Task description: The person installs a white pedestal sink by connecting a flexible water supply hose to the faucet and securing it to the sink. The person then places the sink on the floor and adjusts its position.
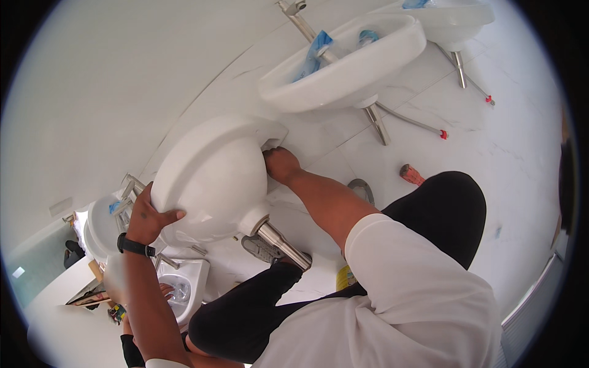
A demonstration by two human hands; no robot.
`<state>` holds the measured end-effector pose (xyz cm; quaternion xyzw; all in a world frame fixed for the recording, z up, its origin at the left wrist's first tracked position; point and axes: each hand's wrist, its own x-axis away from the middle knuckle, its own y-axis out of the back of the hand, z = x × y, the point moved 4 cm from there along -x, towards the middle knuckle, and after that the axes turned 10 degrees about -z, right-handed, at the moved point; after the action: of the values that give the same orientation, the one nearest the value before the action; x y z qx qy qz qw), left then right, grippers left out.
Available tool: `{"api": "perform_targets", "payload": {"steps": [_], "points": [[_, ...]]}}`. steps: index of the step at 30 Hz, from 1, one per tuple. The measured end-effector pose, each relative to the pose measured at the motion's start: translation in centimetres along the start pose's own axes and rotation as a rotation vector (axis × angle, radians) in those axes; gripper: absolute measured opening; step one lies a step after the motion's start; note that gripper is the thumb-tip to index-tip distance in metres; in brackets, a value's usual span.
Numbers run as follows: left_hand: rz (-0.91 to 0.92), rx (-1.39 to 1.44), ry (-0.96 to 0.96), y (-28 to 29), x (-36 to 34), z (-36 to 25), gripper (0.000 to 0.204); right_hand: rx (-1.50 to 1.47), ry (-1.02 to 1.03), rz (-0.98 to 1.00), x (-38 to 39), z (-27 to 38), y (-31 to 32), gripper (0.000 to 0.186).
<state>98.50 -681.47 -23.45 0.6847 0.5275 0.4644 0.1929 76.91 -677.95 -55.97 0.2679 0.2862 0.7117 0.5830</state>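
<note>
A white ceramic sink is tipped against the wall, with its rounded underside facing me. My left hand grips its left rim, the thumb lying on the outside of the bowl. At the back edge of the sink, by an opening near the wall, is my right hand. Its fingers are curled, and whatever they hold is hidden. From the bottom of the bowl a chrome drain pipe sticks out toward my leg.
Two more sinks, one nearer and one farther, hang at the upper right with grey hoses. A red-handled tool lies on the tiles by my knee. Another person's hand is at a white basin, lower left.
</note>
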Motion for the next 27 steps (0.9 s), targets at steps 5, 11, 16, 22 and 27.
{"api": "perform_targets", "payload": {"steps": [5,11,16,22,27], "points": [[0.015,0.061,0.034,-0.1,-0.1,0.3,0.079,0.161,0.251,-0.148,-0.5,-0.3,-1.3,0.014],[0.007,0.030,0.014,-0.3,-0.3,0.2,0.078,0.139,0.346,-0.170,-0.1,-0.8,-1.4,0.013],[-0.011,-0.011,0.013,-0.4,-0.3,0.0,0.079,0.062,0.373,-0.252,0.4,-1.3,-1.2,0.012],[-0.030,-0.030,0.014,-0.4,-0.1,0.3,0.079,-0.020,0.304,-0.286,0.9,-2.2,-1.5,0.014],[-0.028,-0.005,-0.006,-0.5,-0.2,0.3,0.079,-0.025,0.289,-0.157,0.6,-2.2,-1.3,0.015]]}}
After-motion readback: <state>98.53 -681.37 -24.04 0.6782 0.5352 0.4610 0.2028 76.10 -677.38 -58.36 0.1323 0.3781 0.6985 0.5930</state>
